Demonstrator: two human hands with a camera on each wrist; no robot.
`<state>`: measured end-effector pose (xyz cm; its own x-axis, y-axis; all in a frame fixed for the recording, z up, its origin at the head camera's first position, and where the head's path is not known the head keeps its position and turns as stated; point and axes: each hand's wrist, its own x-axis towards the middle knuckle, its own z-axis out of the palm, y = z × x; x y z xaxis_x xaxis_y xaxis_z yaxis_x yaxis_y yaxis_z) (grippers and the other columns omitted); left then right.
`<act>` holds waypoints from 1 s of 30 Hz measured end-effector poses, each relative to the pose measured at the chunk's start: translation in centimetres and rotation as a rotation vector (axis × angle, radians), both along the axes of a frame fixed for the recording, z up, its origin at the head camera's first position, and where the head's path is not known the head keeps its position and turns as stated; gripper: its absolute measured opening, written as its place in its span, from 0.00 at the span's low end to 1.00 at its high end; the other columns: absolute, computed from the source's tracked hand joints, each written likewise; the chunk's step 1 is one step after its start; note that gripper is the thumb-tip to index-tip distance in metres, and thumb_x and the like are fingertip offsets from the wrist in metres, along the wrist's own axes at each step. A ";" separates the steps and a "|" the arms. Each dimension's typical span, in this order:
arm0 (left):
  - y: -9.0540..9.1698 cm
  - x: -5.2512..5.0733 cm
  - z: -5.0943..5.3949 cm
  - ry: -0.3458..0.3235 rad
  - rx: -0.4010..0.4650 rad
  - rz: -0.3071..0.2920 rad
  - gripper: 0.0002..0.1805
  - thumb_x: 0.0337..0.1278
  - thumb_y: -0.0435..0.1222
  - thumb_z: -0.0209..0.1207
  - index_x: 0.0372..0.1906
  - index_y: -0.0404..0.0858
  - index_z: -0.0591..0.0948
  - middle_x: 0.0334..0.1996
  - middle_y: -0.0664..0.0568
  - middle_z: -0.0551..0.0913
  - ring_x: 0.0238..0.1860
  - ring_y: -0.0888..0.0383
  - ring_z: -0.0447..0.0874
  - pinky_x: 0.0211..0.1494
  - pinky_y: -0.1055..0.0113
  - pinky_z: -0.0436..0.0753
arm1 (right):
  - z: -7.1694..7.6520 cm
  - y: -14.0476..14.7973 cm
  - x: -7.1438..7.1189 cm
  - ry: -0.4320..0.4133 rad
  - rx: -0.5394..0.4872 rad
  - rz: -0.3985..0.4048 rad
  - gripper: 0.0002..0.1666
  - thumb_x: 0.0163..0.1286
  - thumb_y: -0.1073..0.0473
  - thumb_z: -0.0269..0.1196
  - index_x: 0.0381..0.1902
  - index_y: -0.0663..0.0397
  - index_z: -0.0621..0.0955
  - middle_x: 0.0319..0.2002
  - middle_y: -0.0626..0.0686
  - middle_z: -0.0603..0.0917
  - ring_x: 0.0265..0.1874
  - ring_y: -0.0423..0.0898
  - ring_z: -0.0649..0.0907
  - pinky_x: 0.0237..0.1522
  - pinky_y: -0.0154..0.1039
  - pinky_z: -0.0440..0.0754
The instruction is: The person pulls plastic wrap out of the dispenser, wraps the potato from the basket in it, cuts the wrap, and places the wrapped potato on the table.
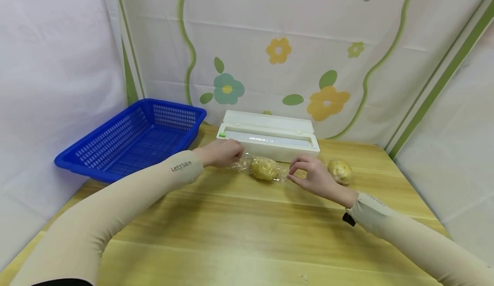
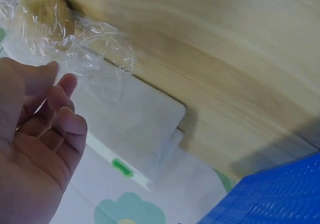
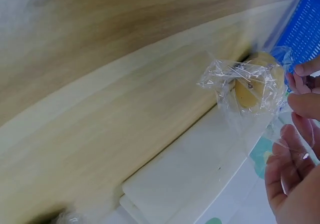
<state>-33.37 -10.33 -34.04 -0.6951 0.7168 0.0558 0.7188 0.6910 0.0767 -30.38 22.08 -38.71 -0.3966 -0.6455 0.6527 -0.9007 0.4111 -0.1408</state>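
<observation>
A potato (image 1: 264,168) in loose clear plastic wrap (image 2: 102,44) lies on the table in front of a long white box. My left hand (image 1: 224,152) hovers at the left end of the wrap; in the left wrist view its fingers are loosely curled, with a gap between thumb and index fingertip. At the other end, my right hand (image 1: 314,175) pinches the wrap's edge between thumb and index finger. The wrap's loose ends stick out crumpled on both sides of the potato (image 3: 247,92). To the right of my right hand sits another wrapped potato (image 1: 340,170).
The white box (image 1: 266,152) stands with its lid raised, a pale roll inside and a green piece at its left end. A blue slotted basket (image 1: 77,166) occupies the left side of the wooden table (image 1: 239,234). Behind hangs a flower-patterned cloth (image 1: 247,41).
</observation>
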 end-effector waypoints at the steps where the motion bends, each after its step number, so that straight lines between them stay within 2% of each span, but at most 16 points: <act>1: 0.1 0.0 -0.1 0.001 -0.009 0.004 0.06 0.56 0.32 0.63 0.31 0.44 0.76 0.30 0.58 0.75 0.31 0.59 0.73 0.33 0.65 0.74 | 0.0 0.0 0.0 0.011 -0.001 0.003 0.13 0.50 0.69 0.77 0.24 0.50 0.83 0.34 0.48 0.82 0.35 0.45 0.81 0.36 0.43 0.80; 2: 0.2 0.0 -0.1 0.001 -0.019 0.009 0.07 0.56 0.34 0.65 0.34 0.44 0.77 0.32 0.57 0.75 0.32 0.59 0.73 0.35 0.65 0.74 | 0.0 0.0 0.0 0.015 -0.005 0.004 0.12 0.50 0.69 0.77 0.25 0.50 0.83 0.34 0.48 0.82 0.35 0.45 0.81 0.37 0.42 0.80; 6: 0.9 -0.2 -0.6 0.033 -0.042 0.027 0.19 0.50 0.42 0.72 0.44 0.41 0.78 0.38 0.54 0.74 0.34 0.56 0.75 0.37 0.62 0.76 | 0.3 0.0 0.2 -0.007 -0.044 0.003 0.11 0.52 0.70 0.75 0.27 0.53 0.83 0.34 0.50 0.83 0.35 0.46 0.82 0.40 0.41 0.79; 10: 1.5 -0.5 -1.1 0.076 -0.029 0.057 0.19 0.51 0.45 0.71 0.43 0.39 0.79 0.36 0.53 0.72 0.31 0.56 0.74 0.33 0.63 0.75 | 0.7 0.4 0.3 -0.091 -0.091 -0.041 0.07 0.57 0.68 0.73 0.30 0.54 0.84 0.33 0.47 0.83 0.35 0.44 0.82 0.40 0.42 0.81; 13: 2.0 -0.6 -1.5 0.077 -0.009 0.094 0.21 0.55 0.51 0.68 0.43 0.40 0.79 0.36 0.53 0.70 0.29 0.56 0.73 0.30 0.64 0.73 | 1.1 0.6 0.4 -0.158 -0.128 -0.105 0.05 0.61 0.66 0.71 0.31 0.53 0.84 0.33 0.45 0.83 0.34 0.43 0.82 0.38 0.44 0.81; 17: 2.8 -0.5 -1.9 0.061 0.063 0.085 0.27 0.53 0.57 0.67 0.47 0.41 0.79 0.40 0.52 0.70 0.30 0.58 0.73 0.26 0.66 0.73 | 1.5 0.5 0.5 -0.165 -0.146 -0.156 0.06 0.61 0.66 0.71 0.31 0.52 0.84 0.32 0.43 0.83 0.34 0.42 0.81 0.38 0.44 0.81; 21: 3.5 -0.5 -2.1 0.054 0.179 -0.010 0.26 0.53 0.52 0.69 0.53 0.42 0.78 0.45 0.52 0.72 0.36 0.59 0.73 0.31 0.67 0.76 | 1.6 -0.1 0.5 -0.100 -0.114 -0.095 0.08 0.59 0.67 0.72 0.30 0.51 0.84 0.34 0.45 0.84 0.35 0.43 0.82 0.39 0.45 0.81; 25: 3.6 -0.7 -2.3 0.081 0.233 -0.083 0.21 0.54 0.45 0.70 0.50 0.43 0.81 0.45 0.52 0.74 0.44 0.58 0.73 0.43 0.64 0.76 | 1.4 -0.8 0.7 -0.033 -0.056 0.021 0.08 0.56 0.68 0.73 0.29 0.52 0.83 0.37 0.51 0.86 0.39 0.47 0.84 0.43 0.45 0.80; 28: 3.1 -0.9 -2.5 0.110 0.221 -0.075 0.16 0.51 0.40 0.71 0.45 0.42 0.82 0.44 0.52 0.76 0.45 0.56 0.74 0.48 0.62 0.75 | 1.1 -1.0 1.0 0.003 -0.009 0.077 0.10 0.54 0.68 0.74 0.28 0.52 0.82 0.38 0.54 0.86 0.40 0.49 0.84 0.42 0.46 0.81; 30: 2.8 -1.1 -2.8 0.122 0.201 -0.054 0.15 0.49 0.36 0.71 0.43 0.42 0.83 0.42 0.52 0.77 0.43 0.56 0.75 0.47 0.62 0.76 | 0.8 -1.0 1.1 0.017 0.016 0.094 0.11 0.52 0.69 0.74 0.27 0.51 0.81 0.39 0.54 0.86 0.39 0.50 0.85 0.41 0.47 0.82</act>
